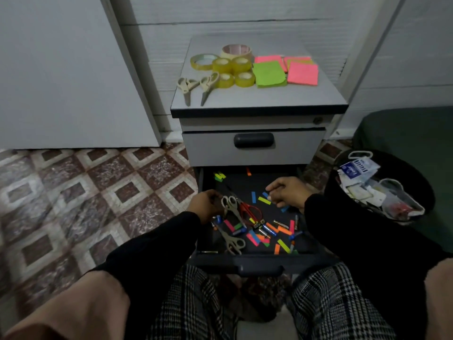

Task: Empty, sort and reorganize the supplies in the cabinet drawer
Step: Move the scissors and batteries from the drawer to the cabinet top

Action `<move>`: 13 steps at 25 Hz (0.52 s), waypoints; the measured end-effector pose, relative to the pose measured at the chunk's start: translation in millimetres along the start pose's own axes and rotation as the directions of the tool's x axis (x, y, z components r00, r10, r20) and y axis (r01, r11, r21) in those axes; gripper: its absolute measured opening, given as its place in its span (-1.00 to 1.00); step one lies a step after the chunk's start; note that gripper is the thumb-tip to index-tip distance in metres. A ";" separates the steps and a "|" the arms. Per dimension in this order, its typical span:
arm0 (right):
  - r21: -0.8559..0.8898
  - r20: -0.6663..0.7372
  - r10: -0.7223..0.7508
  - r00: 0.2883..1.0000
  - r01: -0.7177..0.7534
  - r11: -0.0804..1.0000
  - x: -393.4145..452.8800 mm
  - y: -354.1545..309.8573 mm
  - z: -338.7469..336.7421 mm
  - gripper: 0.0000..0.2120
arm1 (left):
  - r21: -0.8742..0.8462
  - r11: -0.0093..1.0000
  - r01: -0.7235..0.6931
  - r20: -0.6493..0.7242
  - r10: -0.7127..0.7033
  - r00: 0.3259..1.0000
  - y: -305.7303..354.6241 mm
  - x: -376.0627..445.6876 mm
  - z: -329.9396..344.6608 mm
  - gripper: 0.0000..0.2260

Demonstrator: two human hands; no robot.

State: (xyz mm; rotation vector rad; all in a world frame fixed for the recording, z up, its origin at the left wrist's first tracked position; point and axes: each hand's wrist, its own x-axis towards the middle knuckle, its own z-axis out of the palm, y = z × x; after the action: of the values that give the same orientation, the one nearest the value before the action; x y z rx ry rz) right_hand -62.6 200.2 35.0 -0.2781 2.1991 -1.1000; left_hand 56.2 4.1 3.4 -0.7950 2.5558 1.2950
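Drawer (259,262) of the grey cabinet (255,148), lowest of the stack, pulled fully out toward the seated person's knees; its dark floor carries scattered coloured sticky flags (264,200), small batteries (269,229), red-handled scissors (250,212) near the centre and beige scissors (232,240) by the front edge. Left hand (204,204), at the drawer's left edge, has its fingers curled around the handles of a third pair of beige scissors (230,207). Right hand (286,192), toward the right rear of the drawer, hangs with fingers loosely bent over the flags; whether the fingertips pinch one cannot be told. Cabinet top (257,100) bears two more scissors (196,88) at its left front, yellow tape rolls (232,71) at centre with a larger roll (236,50) behind, and pink and green sticky-note pads (285,71) at right. A black bin (382,190) holding paper and plastic waste stands on the tiled floor (85,192), right of the drawer.
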 end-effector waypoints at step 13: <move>-0.223 -0.002 -0.023 1.000 0.022 0.975 68.7 68.6 42.9 -0.91 | 0.425 0.905 -0.012 0.007 0.010 1.000 -47.0 65.6 60.3 -0.61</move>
State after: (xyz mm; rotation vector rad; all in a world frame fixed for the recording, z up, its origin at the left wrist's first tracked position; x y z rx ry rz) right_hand -81.0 184.6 -68.3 -0.3991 2.3309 -0.8658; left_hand 20.4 3.8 -90.7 -0.6823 2.6928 0.6883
